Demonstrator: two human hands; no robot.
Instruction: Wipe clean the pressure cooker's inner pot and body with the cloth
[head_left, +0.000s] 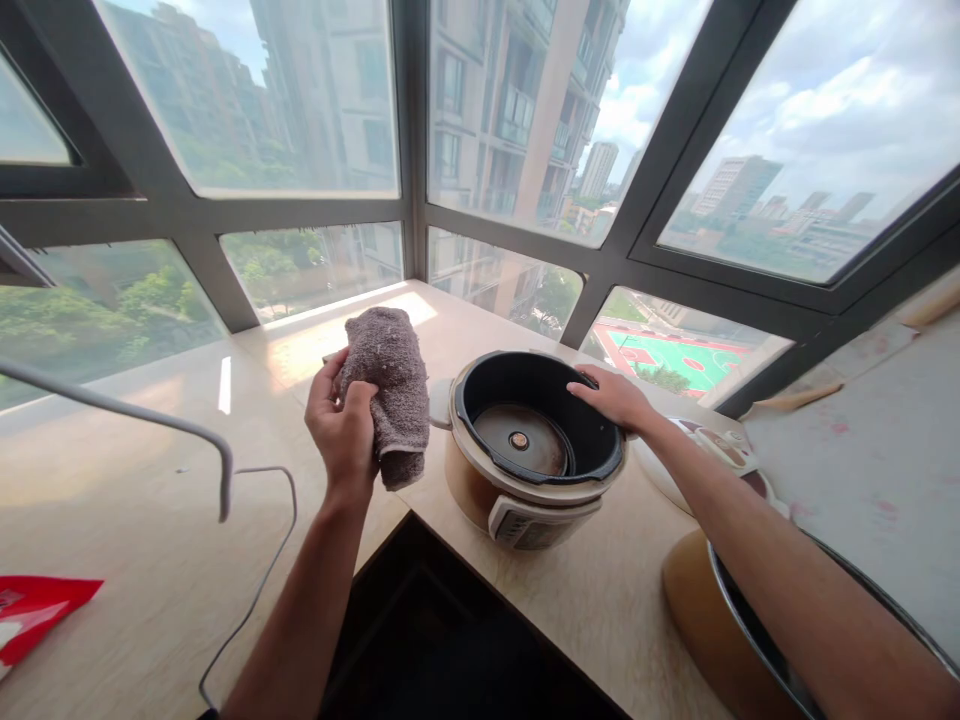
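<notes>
In the head view my left hand is closed round a folded grey-brown cloth, held up above the counter. To its right stands an electric pressure cooker with a beige body and a front control panel. Its inner pot is out, so the dark inside and the round heating plate show. My right hand grips the cooker's black rim at the far right side, thumb toward the inside; some fingers are hidden. Cloth and cooker are apart.
A gold-coloured pot stands at lower right under my right forearm. Behind that arm lies a white lid. A black cooktop is in front, a grey cable and a red packet at left. Windows enclose the counter.
</notes>
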